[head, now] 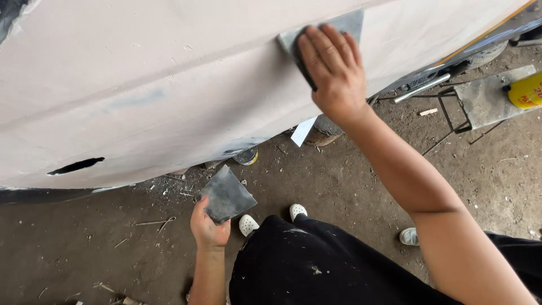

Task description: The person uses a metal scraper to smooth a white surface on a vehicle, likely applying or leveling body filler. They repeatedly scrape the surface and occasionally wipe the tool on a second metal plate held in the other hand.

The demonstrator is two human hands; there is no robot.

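A large pale pinkish car body panel (pixel 169 85) coated in filler fills the upper view. My right hand (pixel 333 68) presses a grey sanding sheet wrapped on a dark block (pixel 344 25) flat against the panel near its crease. Lower down, my left hand (pixel 208 229) grips a dark grey square metal scraper plate (pixel 227 195) by one corner, held away from the panel above the dirt floor. My black trousers and white shoes show below.
A dark handle slot (pixel 76 165) sits low left in the panel. On the dirt floor lie a small tin (pixel 247 156), a paper scrap (pixel 302 131) and wood chips. At right stand a metal stand with a grey board (pixel 488 101) and a yellow can (pixel 526 91).
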